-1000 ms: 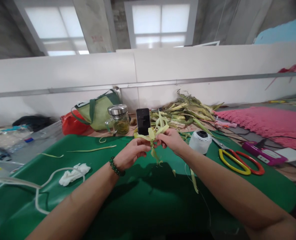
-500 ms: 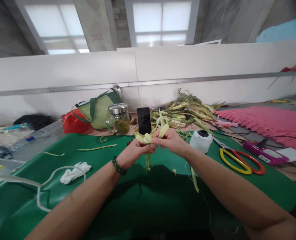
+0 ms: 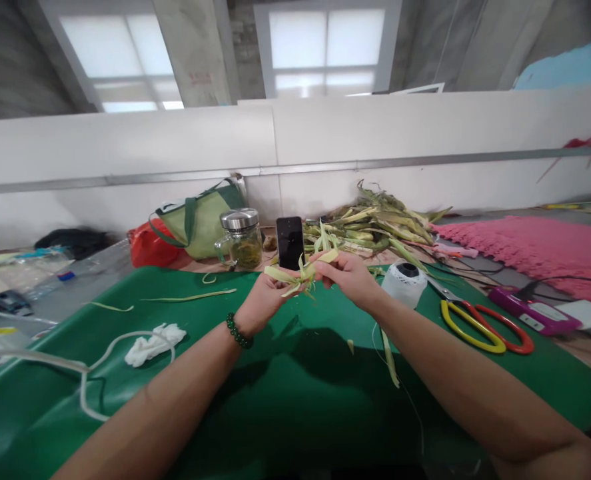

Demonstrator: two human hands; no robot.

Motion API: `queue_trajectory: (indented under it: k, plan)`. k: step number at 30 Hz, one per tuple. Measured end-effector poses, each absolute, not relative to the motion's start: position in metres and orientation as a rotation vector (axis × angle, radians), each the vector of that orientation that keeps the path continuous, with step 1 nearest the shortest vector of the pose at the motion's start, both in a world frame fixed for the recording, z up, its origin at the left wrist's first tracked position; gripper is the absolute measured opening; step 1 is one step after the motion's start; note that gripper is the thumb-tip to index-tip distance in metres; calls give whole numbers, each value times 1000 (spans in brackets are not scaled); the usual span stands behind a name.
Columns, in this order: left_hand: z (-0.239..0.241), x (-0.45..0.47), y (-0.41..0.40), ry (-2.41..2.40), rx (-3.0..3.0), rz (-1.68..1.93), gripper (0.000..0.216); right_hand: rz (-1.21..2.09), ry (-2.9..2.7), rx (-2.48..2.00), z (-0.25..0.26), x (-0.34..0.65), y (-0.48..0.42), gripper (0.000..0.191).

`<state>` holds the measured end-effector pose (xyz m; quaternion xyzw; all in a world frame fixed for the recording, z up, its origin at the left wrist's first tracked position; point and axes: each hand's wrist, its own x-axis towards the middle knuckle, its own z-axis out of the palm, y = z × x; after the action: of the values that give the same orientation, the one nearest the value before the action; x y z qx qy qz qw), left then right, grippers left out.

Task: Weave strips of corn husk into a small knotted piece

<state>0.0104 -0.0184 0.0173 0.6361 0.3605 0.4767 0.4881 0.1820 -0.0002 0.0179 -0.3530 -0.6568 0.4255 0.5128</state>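
Note:
Pale green leaf strips (image 3: 302,272), folded and crossed into a small piece, are held up between my two hands above the green mat (image 3: 300,400). My left hand (image 3: 265,300), with a bead bracelet at its wrist, grips the left side of the piece, its fingers partly hidden behind it. My right hand (image 3: 348,279) pinches the right end of the strips between thumb and fingers. Just behind the hands a black phone (image 3: 290,241) stands upright. A white thread spool (image 3: 404,285) is right of my right hand.
Scissors (image 3: 485,327) with yellow and red handles lie at the right. Behind are a heap of leaves (image 3: 380,217), a glass mug (image 3: 242,247) and a green bag (image 3: 200,223). A crumpled tissue (image 3: 155,343) and white cable (image 3: 82,380) lie left. A purple power strip (image 3: 535,312) sits far right.
The leaf piece has been turned in my hands, and its loose ends now stick up and out at the middle. My hands have moved slightly apart. The view has shifted slightly.

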Motion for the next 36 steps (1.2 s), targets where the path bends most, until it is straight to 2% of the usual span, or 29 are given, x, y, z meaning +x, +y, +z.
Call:
queue_trajectory:
  k: [3, 5, 9, 14, 18, 26, 36]
  plan:
    - [15, 8, -15, 890, 1488, 1272, 28, 988, -1375, -840, 19, 187, 5, 37]
    - [12, 7, -12, 877, 1460, 1301, 30, 908, -1290, -835, 20, 191, 5, 34]
    - [10, 8, -12, 912, 1443, 1276, 30, 958, -1604, -910, 25, 190, -6, 47]
    - [12, 11, -14, 910, 1542, 1264, 27, 1035, -1919, -934, 24, 178, -18, 26]
    - [9, 11, -13, 890, 1516, 1232, 24, 1082, -1927, -934, 25, 178, -17, 23]
    - [10, 13, -22, 1000, 1835, 1398, 7, 633, -1812, -851, 16, 175, -14, 21]
    - [11, 19, -26, 951, 1719, 1218, 11, 381, -1958, -775, 18, 178, -14, 18]
